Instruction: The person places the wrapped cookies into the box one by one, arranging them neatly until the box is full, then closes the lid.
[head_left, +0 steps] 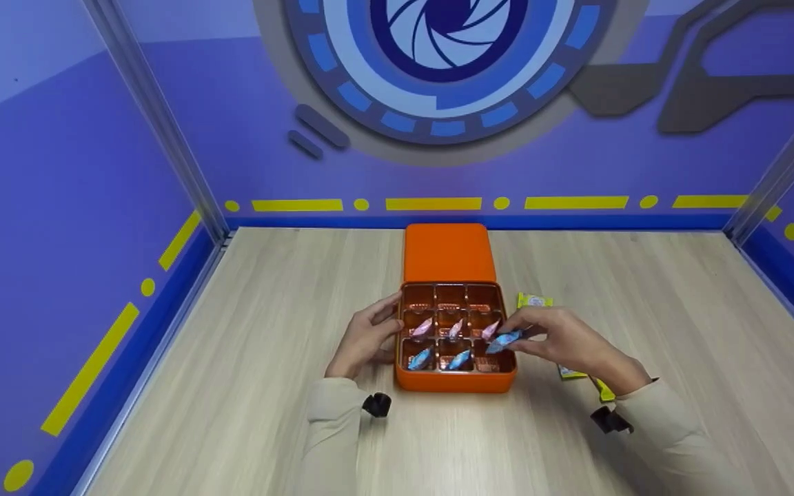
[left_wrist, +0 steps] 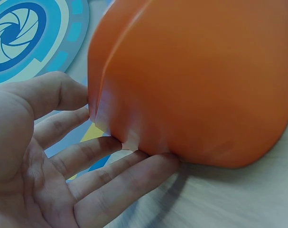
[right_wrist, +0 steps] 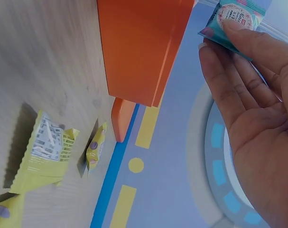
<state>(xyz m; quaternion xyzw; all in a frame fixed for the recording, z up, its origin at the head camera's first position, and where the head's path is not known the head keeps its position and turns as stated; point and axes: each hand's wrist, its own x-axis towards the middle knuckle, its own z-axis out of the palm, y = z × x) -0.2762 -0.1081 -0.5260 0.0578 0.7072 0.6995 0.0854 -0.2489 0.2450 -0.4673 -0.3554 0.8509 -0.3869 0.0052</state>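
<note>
Right hand (head_left: 569, 341) pinching blue candy (head_left: 505, 340), orange box (head_left: 455, 382), yellow packets (right_wrist: 46, 152) beside.

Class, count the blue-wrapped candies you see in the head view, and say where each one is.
3. Two lie in the orange box's front row: left cell and middle cell. The right hand pinches the third above the front-right cell.

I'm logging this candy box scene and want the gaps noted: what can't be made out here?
- Yellow packets: head view, mostly hidden behind the right hand.
- Print on the blue candy: right wrist view, too small, cut by the edge.
- Orange box compartments: left wrist view shows only its outer wall beside the left hand.
</note>
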